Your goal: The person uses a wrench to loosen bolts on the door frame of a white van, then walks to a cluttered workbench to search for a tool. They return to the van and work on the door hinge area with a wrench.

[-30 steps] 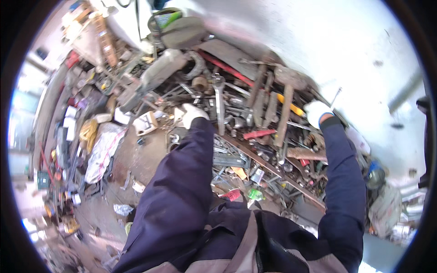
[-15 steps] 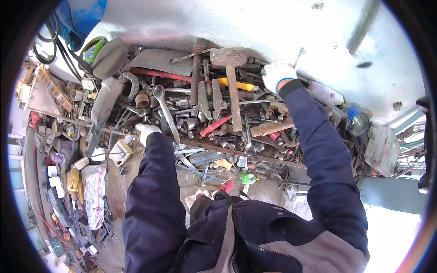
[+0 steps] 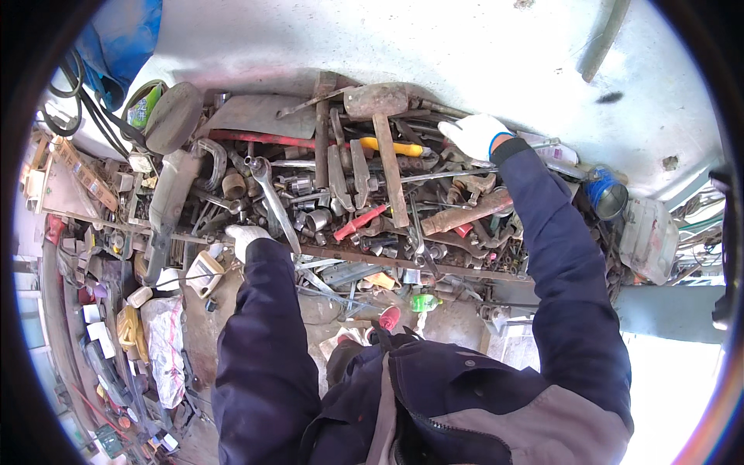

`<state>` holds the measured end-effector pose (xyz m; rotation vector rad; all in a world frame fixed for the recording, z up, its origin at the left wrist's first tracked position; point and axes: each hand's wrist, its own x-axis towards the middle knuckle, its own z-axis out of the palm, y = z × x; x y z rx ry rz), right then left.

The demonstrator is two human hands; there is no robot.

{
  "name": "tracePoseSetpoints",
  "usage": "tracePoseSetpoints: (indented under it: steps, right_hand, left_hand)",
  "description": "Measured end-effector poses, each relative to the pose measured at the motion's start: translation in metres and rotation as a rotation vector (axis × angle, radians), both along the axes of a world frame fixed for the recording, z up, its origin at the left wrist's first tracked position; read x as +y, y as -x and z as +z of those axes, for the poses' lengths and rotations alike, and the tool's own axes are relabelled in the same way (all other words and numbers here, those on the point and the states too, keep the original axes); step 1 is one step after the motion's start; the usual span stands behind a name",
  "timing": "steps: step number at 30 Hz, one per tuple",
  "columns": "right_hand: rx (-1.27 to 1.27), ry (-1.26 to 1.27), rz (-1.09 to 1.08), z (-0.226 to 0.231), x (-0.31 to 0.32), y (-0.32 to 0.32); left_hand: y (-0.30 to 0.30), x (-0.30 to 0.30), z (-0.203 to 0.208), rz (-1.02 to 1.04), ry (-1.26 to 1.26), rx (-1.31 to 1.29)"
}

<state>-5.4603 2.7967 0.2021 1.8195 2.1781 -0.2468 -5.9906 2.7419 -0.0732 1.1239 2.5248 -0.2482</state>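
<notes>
My right hand (image 3: 470, 137), in a white glove, reaches to the back right of a heap of tools, fingers bent downward. A bright metal wrench (image 3: 549, 142) sticks out beyond that wrist; the grip itself is hidden under the hand. My left hand (image 3: 246, 237), also gloved, rests at the front edge of the heap, its fingertips hidden. Just right of it a large ratchet wrench (image 3: 273, 201) lies slanted over sockets (image 3: 316, 220). Between the hands lie a wooden-handled mallet (image 3: 390, 155), a hammer (image 3: 322, 132) and red-handled pliers (image 3: 361, 222).
A pale wall (image 3: 310, 39) rises behind the heap. An angle grinder-like grey tool (image 3: 170, 194) and a C-clamp (image 3: 215, 164) lie left. At right stand a blue-rimmed jar (image 3: 607, 198) and a dirty plastic canister (image 3: 649, 242). Below, a green bottle (image 3: 424, 302) lies near my shoe.
The wrench at my right hand stood upright against the wall and now lies low, pointing right past the wrist. My right hand has turned and lowered slightly; my left hand stays put.
</notes>
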Motion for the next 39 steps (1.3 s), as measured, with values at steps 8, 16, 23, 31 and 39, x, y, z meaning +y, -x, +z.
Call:
tracePoseSetpoints:
  steps: [8,16,23,31,39]
  right_hand:
    - [-0.175,-0.362,0.462,-0.028,-0.012,0.001]
    - [-0.002,-0.08,0.177,-0.034,0.014,-0.009]
    - [0.147,0.126,-0.164,-0.034,0.021,0.001]
    - [0.11,0.107,-0.152,-0.022,0.026,0.016]
    - [0.162,0.159,-0.292,-0.027,0.036,0.018]
  left_hand:
    - [0.005,0.003,-0.013,-0.61,0.468,0.428]
    - [0.026,0.009,-0.067,0.261,-0.285,-0.048]
    - [-0.008,-0.004,0.021,0.517,-0.429,-0.205]
    - [-0.013,0.003,0.041,0.354,-0.248,-0.143]
    - [0.025,0.016,-0.044,-0.031,-0.088,0.066]
